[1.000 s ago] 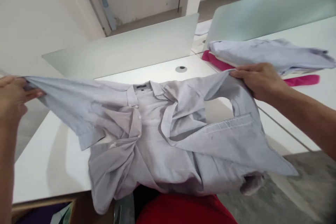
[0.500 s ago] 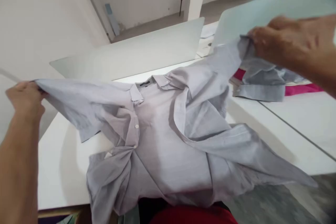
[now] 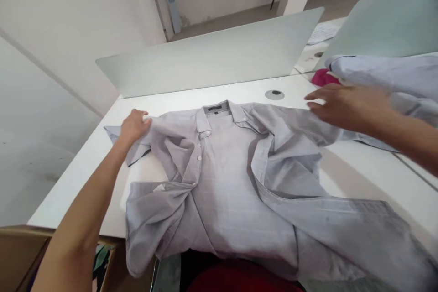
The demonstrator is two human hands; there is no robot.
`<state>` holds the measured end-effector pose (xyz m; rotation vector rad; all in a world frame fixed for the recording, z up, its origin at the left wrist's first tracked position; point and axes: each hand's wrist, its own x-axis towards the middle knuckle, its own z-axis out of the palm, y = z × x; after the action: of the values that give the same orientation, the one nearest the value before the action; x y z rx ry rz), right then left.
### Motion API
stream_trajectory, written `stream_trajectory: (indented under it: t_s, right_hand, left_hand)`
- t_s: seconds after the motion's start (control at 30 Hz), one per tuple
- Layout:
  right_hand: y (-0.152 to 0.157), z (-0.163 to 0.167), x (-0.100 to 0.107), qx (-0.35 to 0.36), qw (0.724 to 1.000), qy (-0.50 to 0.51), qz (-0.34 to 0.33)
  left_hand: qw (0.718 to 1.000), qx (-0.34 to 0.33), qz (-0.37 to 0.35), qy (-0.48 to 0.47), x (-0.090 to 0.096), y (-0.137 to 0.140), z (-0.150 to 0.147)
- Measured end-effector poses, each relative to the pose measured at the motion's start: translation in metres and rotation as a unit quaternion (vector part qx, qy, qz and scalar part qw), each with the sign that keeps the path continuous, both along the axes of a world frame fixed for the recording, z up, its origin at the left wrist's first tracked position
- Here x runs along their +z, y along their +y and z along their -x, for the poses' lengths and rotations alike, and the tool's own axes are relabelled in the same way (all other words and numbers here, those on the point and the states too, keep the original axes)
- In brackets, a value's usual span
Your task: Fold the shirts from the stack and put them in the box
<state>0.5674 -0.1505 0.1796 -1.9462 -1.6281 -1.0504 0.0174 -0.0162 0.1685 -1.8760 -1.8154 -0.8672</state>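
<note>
Shirt (image 3: 236, 178) now flat on table (image 3: 359, 178) — both grips released, left hand (image 3: 134, 124) resting, right hand (image 3: 342, 105) hovering.

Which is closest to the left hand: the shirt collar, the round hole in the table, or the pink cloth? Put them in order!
From the left hand:
1. Shirt collar, just to its right.
2. Round hole, farther right on the table.
3. Pink cloth, far right, under another shirt.

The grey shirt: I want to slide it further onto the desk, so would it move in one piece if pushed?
Probably not. The shirt lies creased and bunched, so it looks floppy and would likely wrinkle. Its hem overhangs the desk edge, so it may slip off.
</note>
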Motion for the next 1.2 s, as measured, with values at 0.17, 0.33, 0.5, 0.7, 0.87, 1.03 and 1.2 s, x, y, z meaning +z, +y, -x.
stream_trajectory:
  t_s: [0.17,0.33,0.5,0.7,0.87,1.03,1.2]
  right_hand:
    - [0.053,0.051,0.013,0.015,0.989,0.098,0.112]
    - [0.102,0.05,0.01,0.04,0.986,0.105,0.123]
    - [0.125,0.037,0.012,0.017,0.983,0.104,0.148]
    - [0.131,0.031,0.026,0.019,0.988,0.098,0.118]
    - [0.149,0.034,0.056,0.004,0.988,0.141,0.066]
    - [0.169,0.042,0.068,-0.002,0.982,0.187,0.034]
    - [0.179,0.047,0.072,0.0,0.978,0.21,-0.002]
  left_hand:
    - [0.997,-0.054,0.032,0.035,0.004,0.025,-0.051]
    - [0.991,-0.076,0.076,0.083,0.021,0.054,-0.07]
    - [0.987,-0.067,0.084,0.12,0.036,0.08,-0.078]
    - [0.99,-0.064,0.04,0.118,0.057,0.103,-0.083]
    - [0.997,-0.042,-0.007,0.069,0.086,0.129,-0.099]
    - [0.998,-0.039,-0.039,0.027,0.089,0.149,-0.107]
    - [0.999,-0.018,-0.043,-0.019,0.078,0.154,-0.103]
